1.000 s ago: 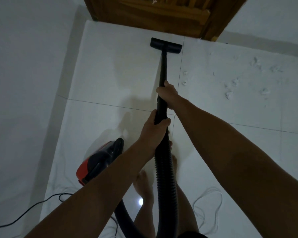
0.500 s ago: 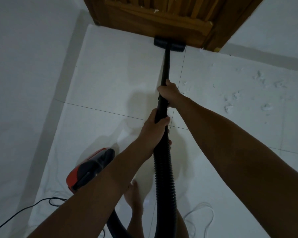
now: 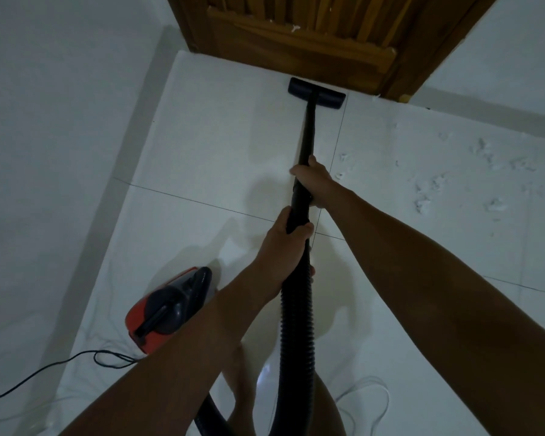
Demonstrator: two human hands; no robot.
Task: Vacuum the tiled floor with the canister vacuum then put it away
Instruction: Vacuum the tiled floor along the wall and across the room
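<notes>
At frame centre your left hand [image 3: 285,247] and right hand [image 3: 312,180] both grasp the wand [image 3: 306,146], nozzle [image 3: 317,93] at the door [image 3: 296,36]; debris [image 3: 422,202] at right remains, canister [image 3: 167,306] lower left not stowed.

The floor [image 3: 202,146] under me is glossy white tile, smooth enough to catch a glare spot near my foot. The door [image 3: 312,39] ahead of it is brown grained wood. My wand [image 3: 307,133] looks like matt black plastic, the hose [image 3: 296,335] ribbed, the canister [image 3: 167,313] shiny red plastic.
</notes>
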